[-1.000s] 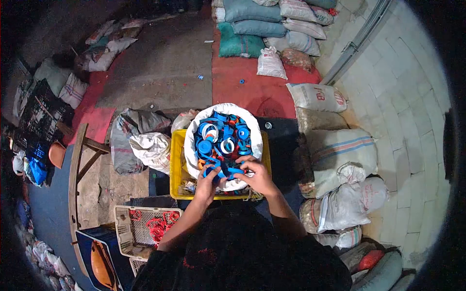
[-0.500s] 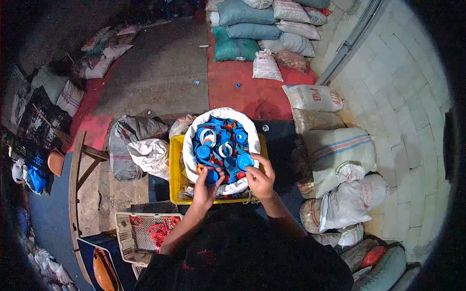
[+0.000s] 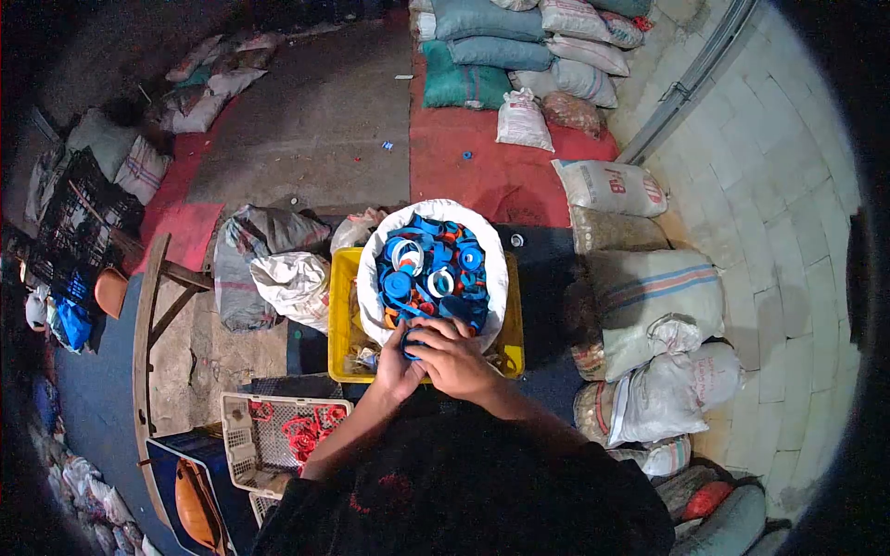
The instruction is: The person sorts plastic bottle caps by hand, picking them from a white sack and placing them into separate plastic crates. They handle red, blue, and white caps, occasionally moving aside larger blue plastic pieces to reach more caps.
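In front of me is a white sack (image 3: 505, 296) with its rim rolled back, full of blue, white and orange plastic caps and rings (image 3: 436, 259). The sack stands inside a yellow crate (image 3: 345, 296). At the sack's near edge my two hands are together. My left hand (image 3: 399, 373) is closed around a blue plastic cap (image 3: 411, 345), palm upward. My right hand (image 3: 456, 361) lies over it with its fingers bent onto the blue cap. Whether a second cap is stacked there is hidden by the fingers.
A beige plastic basket (image 3: 243, 463) with red pieces stands at lower left, beside a wooden frame (image 3: 142, 361). A white bag (image 3: 292, 287) sits left of the crate. Filled sacks (image 3: 660, 287) line the right wall, and more sacks (image 3: 491, 51) are piled at the back.
My right hand has moved left and down from the sack's right side, bringing its blue cap to my left hand. The two hands were apart, each with a blue cap; now they meet.
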{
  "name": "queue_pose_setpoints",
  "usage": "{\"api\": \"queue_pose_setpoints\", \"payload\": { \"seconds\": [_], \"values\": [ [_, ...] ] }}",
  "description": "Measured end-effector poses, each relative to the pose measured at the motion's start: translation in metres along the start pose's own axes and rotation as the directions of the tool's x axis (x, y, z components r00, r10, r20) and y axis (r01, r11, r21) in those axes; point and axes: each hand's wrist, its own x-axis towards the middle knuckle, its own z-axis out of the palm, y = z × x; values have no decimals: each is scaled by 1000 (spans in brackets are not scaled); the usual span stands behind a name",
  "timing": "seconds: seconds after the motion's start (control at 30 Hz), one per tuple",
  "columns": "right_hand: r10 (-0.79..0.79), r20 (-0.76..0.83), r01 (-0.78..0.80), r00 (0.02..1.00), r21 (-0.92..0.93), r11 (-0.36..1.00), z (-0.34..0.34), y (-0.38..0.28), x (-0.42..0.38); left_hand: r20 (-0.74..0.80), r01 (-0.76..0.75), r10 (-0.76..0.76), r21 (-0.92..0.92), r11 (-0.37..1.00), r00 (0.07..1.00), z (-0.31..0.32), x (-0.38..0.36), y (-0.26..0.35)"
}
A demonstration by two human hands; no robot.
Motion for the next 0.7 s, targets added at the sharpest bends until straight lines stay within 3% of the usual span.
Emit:
{"api": "queue_pose_setpoints", "payload": {
  "seconds": [0.1,0.13,0.2,0.23,0.27,0.33,0.4,0.53,0.7],
  "values": [
    [46,112,-48,993,22,999,-1,-3,-2,-152,32,-21,73,997,988,3,-7,0],
    [10,100,-25,995,148,989,1,2,-3,-206,49,-30,88,995,978,-4,-8,1],
    [-54,61,26,997,390,921,5,14,-1,-151,36,-21,99,994,988,-19,-10,10],
    [18,131,-89,991,557,826,-2,20,-1,-114,38,-24,120,992,993,-26,-11,16],
    [73,99,-118,992,583,804,-7,27,-4,-78,39,-28,143,989,997,-32,-13,20],
    [203,64,-211,977,411,887,-16,48,-14,-142,-24,43,130,991,989,-11,-21,21],
    [173,171,-195,970,123,973,-21,74,-32,-168,-56,78,135,989,983,-9,-25,23],
    [471,231,-482,852,-10,876,-27,107,-39,-248,-82,118,154,985,962,-27,-27,29],
    [436,-84,-423,896,141,895,-20,101,-8,-293,-66,121,192,979,948,-25,-25,29]
  ]
}}
